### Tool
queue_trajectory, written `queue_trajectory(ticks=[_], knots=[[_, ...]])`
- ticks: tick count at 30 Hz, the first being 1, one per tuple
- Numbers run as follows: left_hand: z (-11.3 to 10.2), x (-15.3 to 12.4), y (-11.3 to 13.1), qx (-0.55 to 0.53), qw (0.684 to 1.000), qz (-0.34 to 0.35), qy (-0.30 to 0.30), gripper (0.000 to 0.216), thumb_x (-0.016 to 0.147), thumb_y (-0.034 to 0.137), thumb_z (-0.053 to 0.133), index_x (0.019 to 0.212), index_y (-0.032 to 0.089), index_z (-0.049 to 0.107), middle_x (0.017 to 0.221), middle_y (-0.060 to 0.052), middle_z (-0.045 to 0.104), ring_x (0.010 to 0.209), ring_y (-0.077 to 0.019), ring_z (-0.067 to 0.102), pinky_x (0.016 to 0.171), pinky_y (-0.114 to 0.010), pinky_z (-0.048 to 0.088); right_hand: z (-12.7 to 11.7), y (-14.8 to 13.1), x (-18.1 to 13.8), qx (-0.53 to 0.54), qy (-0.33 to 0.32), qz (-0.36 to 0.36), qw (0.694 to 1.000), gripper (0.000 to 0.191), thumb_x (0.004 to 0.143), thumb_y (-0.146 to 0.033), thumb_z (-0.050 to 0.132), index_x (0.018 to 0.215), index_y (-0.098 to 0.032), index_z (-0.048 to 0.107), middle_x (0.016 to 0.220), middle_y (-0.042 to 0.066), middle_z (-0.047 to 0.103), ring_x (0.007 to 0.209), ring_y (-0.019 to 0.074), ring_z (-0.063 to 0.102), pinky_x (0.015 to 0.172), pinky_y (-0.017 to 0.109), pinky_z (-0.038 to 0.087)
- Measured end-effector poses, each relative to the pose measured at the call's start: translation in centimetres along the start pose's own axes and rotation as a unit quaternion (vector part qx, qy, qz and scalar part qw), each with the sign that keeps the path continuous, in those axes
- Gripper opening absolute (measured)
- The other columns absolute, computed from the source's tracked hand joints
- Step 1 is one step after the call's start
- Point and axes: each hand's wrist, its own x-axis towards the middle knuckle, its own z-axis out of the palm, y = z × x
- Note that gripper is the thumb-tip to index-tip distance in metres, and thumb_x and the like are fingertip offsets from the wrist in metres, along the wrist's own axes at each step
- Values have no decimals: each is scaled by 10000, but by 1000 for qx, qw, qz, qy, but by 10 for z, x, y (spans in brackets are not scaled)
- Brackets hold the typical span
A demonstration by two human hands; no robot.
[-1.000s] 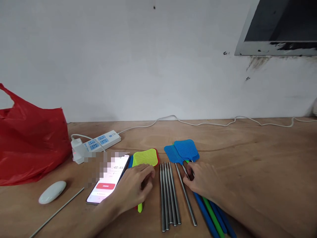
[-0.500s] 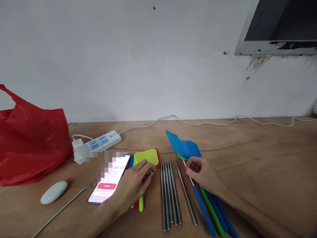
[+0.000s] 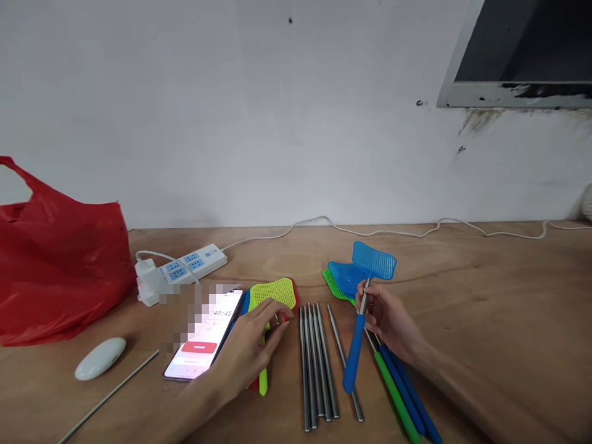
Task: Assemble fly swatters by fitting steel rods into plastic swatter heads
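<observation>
My right hand [image 3: 387,320] pinches the metal shaft of a blue fly swatter [image 3: 374,261] and holds it lifted above the table, head up, blue handle hanging down. Under it lie more swatters [image 3: 343,280], blue and green, with their handles [image 3: 401,388] running toward me. My left hand [image 3: 253,345] rests with curled fingers on a stack of swatter heads, a yellow-green mesh head [image 3: 274,292] on top. Several bare metal rods [image 3: 317,364] lie side by side between my hands.
A lit phone [image 3: 206,333] lies by my left hand. Further left are a white mouse [image 3: 100,358], a loose thin rod [image 3: 111,393], a white power strip [image 3: 180,267] and a red plastic bag [image 3: 55,253]. A white cable [image 3: 416,230] runs along the wall.
My right hand has picked one blue swatter off the pile and raised it, turning its head upright. My left hand has stayed on the yellow-green stack.
</observation>
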Motion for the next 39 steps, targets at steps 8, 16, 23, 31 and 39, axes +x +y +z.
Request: queue_trajectory(ticks=[8,16,23,31,39], knots=[[-4,2,14,-70,996,-51,-37,212,1017,327,408,965,208,575,771,6,620,670,-148,565,605,-252,431,2,3,-1,35,-33,16,999,318,710,-470,778,785,-182,665,613,16,681,502,116,591,405,175,407],[-9,-2,23,-211,967,-124,-74,431,1043,475,300,939,207,622,798,-8,633,742,-168,596,685,-274,478,6,7,-5,34,-65,-2,997,370,724,-501,798,862,-159,762,732,45,717,646,135,655,475,181,469],[2,-5,20,-86,987,-71,-114,277,1011,421,435,936,214,605,695,31,556,651,-154,527,608,-259,391,16,16,-15,32,-115,28,992,392,757,-534,766,928,-182,749,737,37,681,682,146,623,518,207,457],[7,-10,25,-46,987,-22,-154,147,1025,351,396,988,237,482,839,-1,651,714,-191,610,618,-279,385,17,21,-20,104,-100,67,987,312,805,-504,704,814,-192,697,714,-16,521,562,104,413,477,214,376],[17,-13,22,7,987,-19,-157,129,1044,338,340,1060,249,433,847,-3,676,689,-215,636,591,-286,362,17,20,-15,162,-1,42,986,314,725,-387,812,968,-238,681,716,-22,585,494,81,354,373,175,256]])
